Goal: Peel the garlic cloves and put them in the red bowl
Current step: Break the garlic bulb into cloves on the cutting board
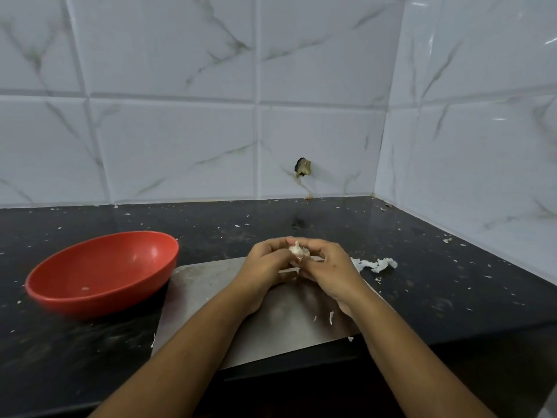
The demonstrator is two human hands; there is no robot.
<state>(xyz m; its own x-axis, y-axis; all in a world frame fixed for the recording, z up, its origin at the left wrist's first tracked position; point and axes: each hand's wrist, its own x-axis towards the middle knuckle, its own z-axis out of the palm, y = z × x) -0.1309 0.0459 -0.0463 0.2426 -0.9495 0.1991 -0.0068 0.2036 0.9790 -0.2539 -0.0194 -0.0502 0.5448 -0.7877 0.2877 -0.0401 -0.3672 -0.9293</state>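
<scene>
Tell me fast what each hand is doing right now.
Left hand: closed, grip on the small white papery garlic clove.
Right hand: closed, grip on the same clove, fingers pinching its skin.

Both forearms are bare to the frame's edge, with no sleeves, and the left hand (265, 263) and right hand (330, 267) are bare too.

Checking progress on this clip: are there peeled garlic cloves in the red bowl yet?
No, the red bowl holds only a tiny white scrap, and both hands hold the garlic over the board.
</scene>
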